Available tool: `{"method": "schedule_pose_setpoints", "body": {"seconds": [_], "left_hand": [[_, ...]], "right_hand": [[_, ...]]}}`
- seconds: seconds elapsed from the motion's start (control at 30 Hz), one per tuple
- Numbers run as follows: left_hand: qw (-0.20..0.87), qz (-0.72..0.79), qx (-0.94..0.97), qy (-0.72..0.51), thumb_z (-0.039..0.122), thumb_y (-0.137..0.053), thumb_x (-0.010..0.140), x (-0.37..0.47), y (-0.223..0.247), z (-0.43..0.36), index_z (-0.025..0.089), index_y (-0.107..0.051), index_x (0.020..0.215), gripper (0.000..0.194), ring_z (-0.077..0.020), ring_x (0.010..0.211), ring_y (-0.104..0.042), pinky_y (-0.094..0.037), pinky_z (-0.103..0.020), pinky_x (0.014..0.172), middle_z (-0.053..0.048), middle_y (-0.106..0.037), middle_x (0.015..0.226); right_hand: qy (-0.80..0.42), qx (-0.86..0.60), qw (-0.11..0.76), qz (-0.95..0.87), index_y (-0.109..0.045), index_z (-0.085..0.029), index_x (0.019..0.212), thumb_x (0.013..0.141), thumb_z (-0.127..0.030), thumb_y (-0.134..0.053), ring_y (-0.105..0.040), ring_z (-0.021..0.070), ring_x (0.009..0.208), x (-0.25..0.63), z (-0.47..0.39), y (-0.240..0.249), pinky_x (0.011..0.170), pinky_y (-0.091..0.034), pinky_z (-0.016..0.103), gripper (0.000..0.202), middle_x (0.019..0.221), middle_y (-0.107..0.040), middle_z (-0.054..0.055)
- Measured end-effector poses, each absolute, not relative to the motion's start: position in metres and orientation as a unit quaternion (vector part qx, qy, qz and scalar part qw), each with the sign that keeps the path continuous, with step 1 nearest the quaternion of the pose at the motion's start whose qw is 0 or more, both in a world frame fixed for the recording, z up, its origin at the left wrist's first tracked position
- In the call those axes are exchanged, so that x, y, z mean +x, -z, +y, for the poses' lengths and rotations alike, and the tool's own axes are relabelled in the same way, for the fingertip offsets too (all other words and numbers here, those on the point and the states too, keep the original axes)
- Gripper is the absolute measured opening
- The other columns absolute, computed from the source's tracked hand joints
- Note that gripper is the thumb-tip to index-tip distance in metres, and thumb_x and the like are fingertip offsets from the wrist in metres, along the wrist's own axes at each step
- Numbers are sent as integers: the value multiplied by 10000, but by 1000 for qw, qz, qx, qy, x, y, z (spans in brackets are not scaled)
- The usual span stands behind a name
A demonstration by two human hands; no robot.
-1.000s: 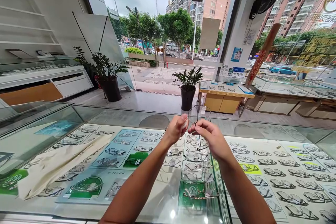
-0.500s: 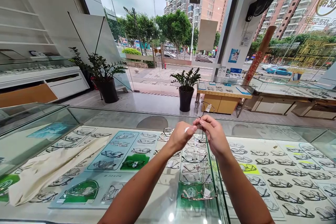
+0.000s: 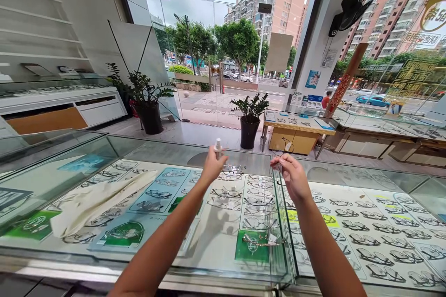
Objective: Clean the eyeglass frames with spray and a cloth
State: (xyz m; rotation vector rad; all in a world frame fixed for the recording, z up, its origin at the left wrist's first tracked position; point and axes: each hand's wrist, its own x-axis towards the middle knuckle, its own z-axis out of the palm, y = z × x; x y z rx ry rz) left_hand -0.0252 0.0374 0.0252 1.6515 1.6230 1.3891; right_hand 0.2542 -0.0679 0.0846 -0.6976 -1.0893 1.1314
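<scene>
My left hand (image 3: 213, 163) is wrapped round a small white spray bottle (image 3: 218, 145), its nozzle upright above my fingers. To the right, my right hand (image 3: 291, 171) pinches a thin-framed pair of glasses (image 3: 286, 145) with a small white tag on it. The two hands are apart, both over the glass display case (image 3: 195, 264). Below them, rows of glasses lie inside the case, one pair on a green card (image 3: 245, 253). A cream cloth (image 3: 101, 202) lies crumpled on the left part of the case.
Another case section with many glasses (image 3: 374, 227) extends right. Beyond the counter stand two potted plants (image 3: 249, 132) (image 3: 150, 116) and a wooden display table (image 3: 292, 137). A black fan (image 3: 355, 7) hangs on the pillar at the upper right.
My hands have moved apart. My left hand has gone left and now shows the bottle upright; my right hand keeps the glasses, slightly further right. The view has shifted a little.
</scene>
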Motion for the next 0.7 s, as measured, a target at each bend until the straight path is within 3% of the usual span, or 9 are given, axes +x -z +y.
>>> {"method": "schedule_pose_setpoints", "body": {"seconds": [0.1, 0.2, 0.5, 0.6, 0.7], "left_hand": [[187, 664, 536, -486, 211, -563, 869, -75, 15, 50, 216, -478, 1209, 351, -297, 1111, -661, -484, -420, 967, -123, -683, 1240], [159, 705, 505, -472, 203, -499, 919, -115, 43, 45, 201, -460, 1230, 314, -326, 1129, -662, -494, -433, 942, -175, -671, 1272], [129, 740, 495, -438, 260, -621, 916, -151, 82, 37, 220, -536, 1135, 238, -345, 1112, -685, -485, -395, 911, -144, -726, 1108], [135, 734, 497, -443, 247, -656, 907, -151, 89, 37, 196, -532, 1237, 356, -335, 1118, -687, -485, -389, 905, -167, -726, 1162], [131, 725, 494, -462, 268, -739, 855, -150, 95, 33, 161, -419, 1435, 671, -334, 1242, -640, -482, -381, 948, -233, -625, 1390]], "right_hand": [[-514, -339, 641, -458, -695, -213, 829, 824, -464, -827, -657, 208, 902, 269, -90, -64, 897, -510, 364, 284, 919, -746, 45], [-512, -363, 645, -437, -698, -219, 819, 829, -483, -827, -664, 219, 923, 277, -120, -44, 891, -525, 363, 295, 945, -752, 52], [-501, -398, 646, -416, -757, -222, 858, 794, -479, -856, -687, 230, 925, 278, -173, -34, 851, -583, 343, 283, 955, -757, 60], [-499, -402, 650, -408, -773, -226, 859, 757, -455, -878, -696, 231, 971, 279, -177, -38, 849, -602, 323, 271, 949, -747, 60], [-483, -412, 652, -414, -772, -234, 831, 754, -459, -864, -697, 233, 990, 281, -181, -37, 847, -619, 319, 255, 943, -734, 66]]}}
